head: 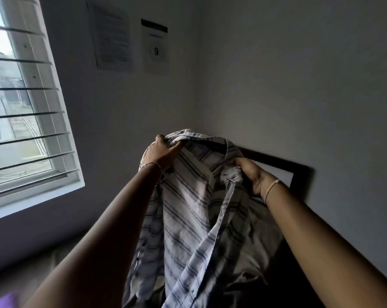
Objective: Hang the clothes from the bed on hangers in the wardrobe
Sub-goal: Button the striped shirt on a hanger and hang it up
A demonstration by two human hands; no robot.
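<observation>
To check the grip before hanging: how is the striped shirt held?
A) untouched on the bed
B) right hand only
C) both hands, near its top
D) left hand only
C: the left hand and the right hand each grip the striped shirt near its collar.

Shirt (185,210): white, dark-blue stripes. Beside the shirt: dark headboard (299,172), grey bedding (254,236). Wall (299,85): white.

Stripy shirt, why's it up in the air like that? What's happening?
A person holds the striped shirt up over the bed. The left grip clutches it by the collar and the right grip bunches the front edge. It hangs open, not on any hanger yet.
</observation>
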